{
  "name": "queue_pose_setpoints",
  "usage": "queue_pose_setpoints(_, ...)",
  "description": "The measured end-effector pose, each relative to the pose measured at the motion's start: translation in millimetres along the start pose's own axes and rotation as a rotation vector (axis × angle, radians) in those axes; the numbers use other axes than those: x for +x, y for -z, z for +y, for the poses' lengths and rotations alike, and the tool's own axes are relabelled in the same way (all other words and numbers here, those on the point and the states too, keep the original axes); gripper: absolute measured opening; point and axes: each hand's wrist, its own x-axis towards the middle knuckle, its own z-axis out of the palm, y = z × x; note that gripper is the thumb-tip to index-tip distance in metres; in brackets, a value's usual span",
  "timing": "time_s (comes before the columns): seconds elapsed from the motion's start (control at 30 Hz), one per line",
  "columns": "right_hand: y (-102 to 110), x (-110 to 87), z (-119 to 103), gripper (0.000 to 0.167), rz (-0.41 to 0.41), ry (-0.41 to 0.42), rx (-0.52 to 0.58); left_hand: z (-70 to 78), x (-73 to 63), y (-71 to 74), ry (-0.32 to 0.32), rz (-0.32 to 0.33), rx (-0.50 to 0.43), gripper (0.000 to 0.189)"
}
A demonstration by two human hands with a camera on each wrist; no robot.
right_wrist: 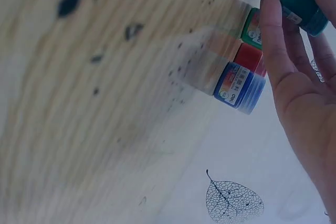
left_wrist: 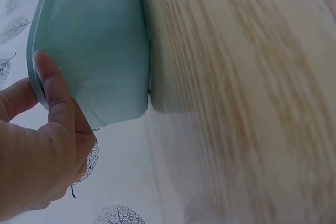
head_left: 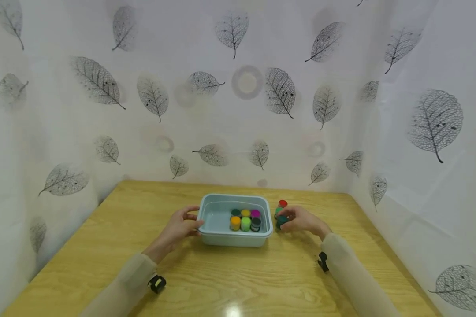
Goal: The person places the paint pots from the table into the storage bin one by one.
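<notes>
Leaf-patterned backdrop (head_left: 226, 121), wooden table (head_left: 206, 281) — tub (head_left: 234, 241) atop.

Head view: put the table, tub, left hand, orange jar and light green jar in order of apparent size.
1. Table
2. Tub
3. Left hand
4. Orange jar and light green jar: they look alike in size, so I leave them unranked.

Pale green bin (left_wrist: 100, 40) gripped at its rim (left_wrist: 34, 38) by the left fingers (left_wrist: 59, 93), wood-grained worktop (left_wrist: 236, 103) shown alongside, leaf-printed cloth (left_wrist: 123, 166) partly covered.
</notes>
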Motion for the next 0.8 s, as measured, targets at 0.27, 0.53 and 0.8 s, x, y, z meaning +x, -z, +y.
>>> queue_pose_setpoints(0.27, -6.0, 4.8, -11.3, 0.050, 0.028, 0.038, 0.167, 1.7, -1.3, 1.4, -0.007, -0.007, -0.001, 0.061)
queue_pose_setpoints(0.53, -10.0, 16.1, -24.3, 0.051, 0.199, 0.073, 0.248, -0.5, 6.0, 1.2, -0.013, 0.006, -0.008, 0.061)
queue_pose_setpoints(0.8, -21.6, 27.8, -35.8, 0.051, 0.412, 0.103, 0.237, -3.7, 9.1, 2.8, -0.028, 0.010, -0.014, 0.058)
